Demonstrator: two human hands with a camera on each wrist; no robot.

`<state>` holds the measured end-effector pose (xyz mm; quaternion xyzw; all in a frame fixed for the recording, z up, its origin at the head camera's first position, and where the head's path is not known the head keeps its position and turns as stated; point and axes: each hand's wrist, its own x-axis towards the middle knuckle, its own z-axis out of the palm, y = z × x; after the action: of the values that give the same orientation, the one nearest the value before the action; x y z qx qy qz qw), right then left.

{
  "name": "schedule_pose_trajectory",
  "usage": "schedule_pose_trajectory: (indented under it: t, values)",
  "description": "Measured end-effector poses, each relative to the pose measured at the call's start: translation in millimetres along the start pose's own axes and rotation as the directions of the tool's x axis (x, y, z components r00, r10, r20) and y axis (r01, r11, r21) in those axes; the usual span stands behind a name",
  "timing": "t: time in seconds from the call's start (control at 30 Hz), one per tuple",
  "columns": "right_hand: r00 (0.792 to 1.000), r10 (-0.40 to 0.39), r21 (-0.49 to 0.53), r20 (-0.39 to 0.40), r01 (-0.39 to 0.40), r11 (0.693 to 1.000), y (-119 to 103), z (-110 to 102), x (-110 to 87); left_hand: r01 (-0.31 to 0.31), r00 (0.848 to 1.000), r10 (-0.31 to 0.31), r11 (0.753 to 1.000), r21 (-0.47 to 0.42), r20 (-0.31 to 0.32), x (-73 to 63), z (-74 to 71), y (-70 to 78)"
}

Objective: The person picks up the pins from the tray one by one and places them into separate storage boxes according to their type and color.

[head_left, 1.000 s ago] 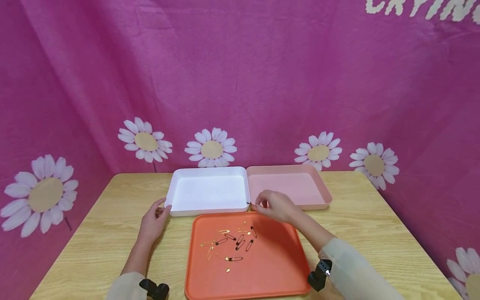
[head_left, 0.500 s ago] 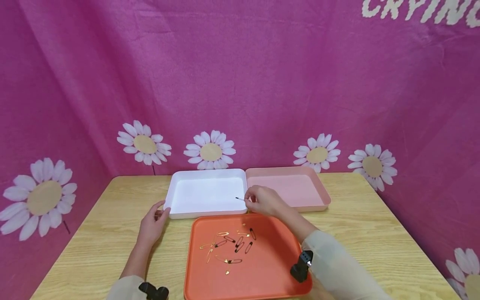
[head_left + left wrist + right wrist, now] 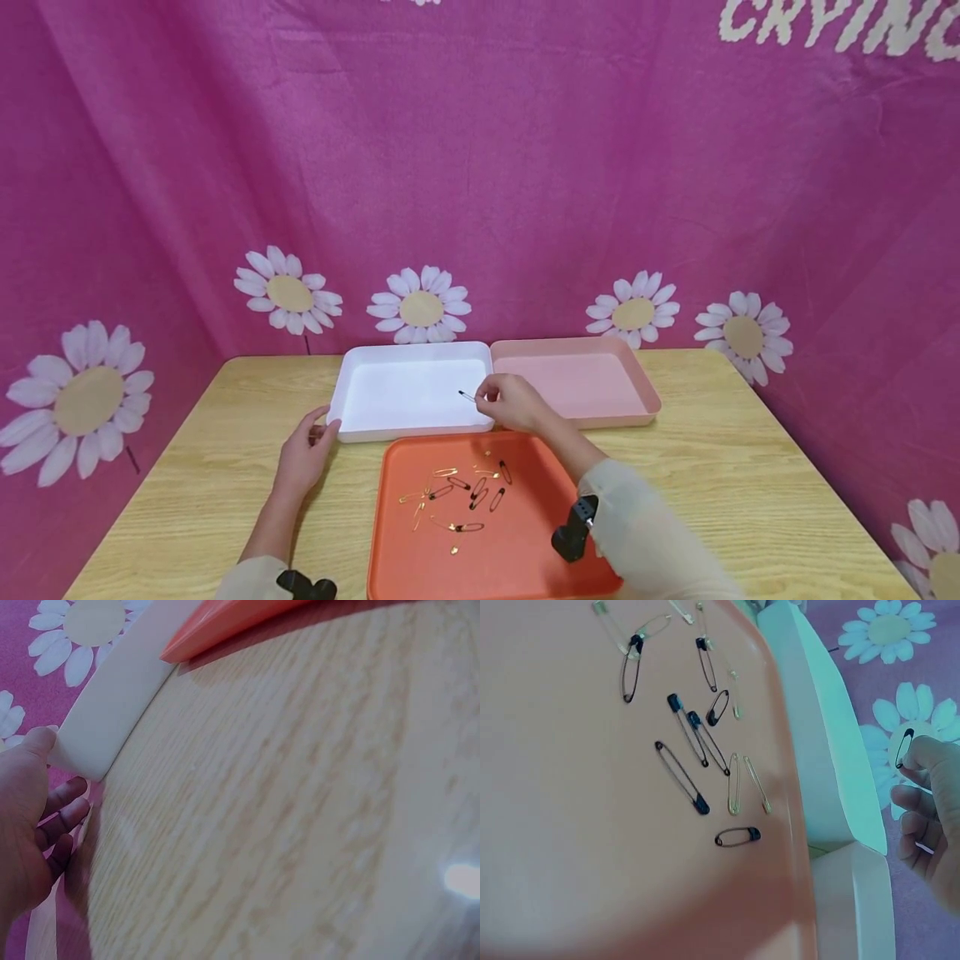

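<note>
My right hand [image 3: 512,402] pinches a black safety pin [image 3: 905,748] by one end, between thumb and forefinger. The pin sticks out to the left over the right part of the white tray [image 3: 412,434]. At that tray's front left corner is my left hand [image 3: 302,454], its thumb touching the wall and its other fingers loosely bent, as the left wrist view shows. In front lies an orange tray [image 3: 427,575] with several black safety pins [image 3: 682,778] and several gold safety pins [image 3: 735,784] scattered on it.
A pink tray [image 3: 651,400] stands against the white tray's right side. All three trays are on a wooden table [image 3: 750,500]. Behind the table hangs a magenta cloth [image 3: 480,167] printed with daisies.
My right hand has moved left with the black safety pin, from the seam between the two back trays to over the white tray. My left hand has stayed at the corner.
</note>
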<state>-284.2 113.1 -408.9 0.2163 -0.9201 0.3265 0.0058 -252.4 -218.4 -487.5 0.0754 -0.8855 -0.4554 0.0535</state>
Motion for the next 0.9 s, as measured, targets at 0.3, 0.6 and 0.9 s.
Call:
schedule_pose_trajectory:
  t: [0.3, 0.6, 0.9]
  values:
    - [0.988, 0.137, 0.176, -0.074, -0.122, 0.977, 4.4, 13.4, 9.6, 0.005, 1.000, -0.005, 1.000, -0.005, 0.009, -0.7, -0.5, -1.6]
    - [0.975, 0.198, 0.252, -0.098, -0.168, 0.953, -0.4, 23.0, 17.9, 0.005, 1.000, -0.005, 1.000, -0.001, 0.002, -0.4, -0.7, -0.7]
    - [0.975, 0.194, 0.229, -0.108, -0.165, 0.959, -11.0, 34.2, 26.5, -0.019, 1.000, 0.019, 1.000, -0.007, -0.011, 0.2, -1.2, -0.2]
